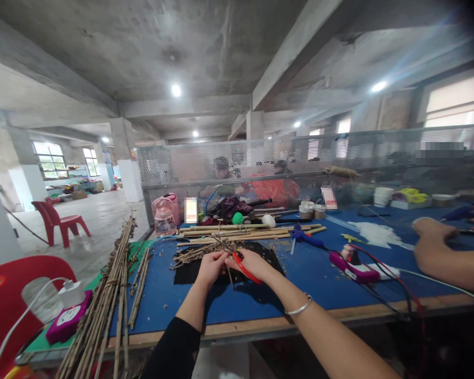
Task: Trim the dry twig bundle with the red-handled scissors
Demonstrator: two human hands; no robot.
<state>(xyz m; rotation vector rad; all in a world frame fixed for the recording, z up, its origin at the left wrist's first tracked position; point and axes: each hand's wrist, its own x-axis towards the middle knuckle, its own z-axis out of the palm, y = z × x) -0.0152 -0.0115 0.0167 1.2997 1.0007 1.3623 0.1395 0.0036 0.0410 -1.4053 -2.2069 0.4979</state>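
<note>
My left hand (212, 267) is closed, its fingers pinching a thin brown twig (231, 278) over the front of a black cloth (187, 275). My right hand (255, 265) is wrapped round red-handled shears (246, 269) and meets the left fingertips at the twig. The blades are hard to make out among the sticks. Just behind both hands lies a loose heap of short cut twigs (195, 253) on the cloth.
A bundle of long sticks (108, 297) overhangs the table's left front. Bamboo poles (237, 231) lie behind. A blue glue gun (308, 237) and a purple power strip (355, 269) with trailing cables are on the right, near another person's arm (446, 258). A mesh partition (237, 163) closes the back.
</note>
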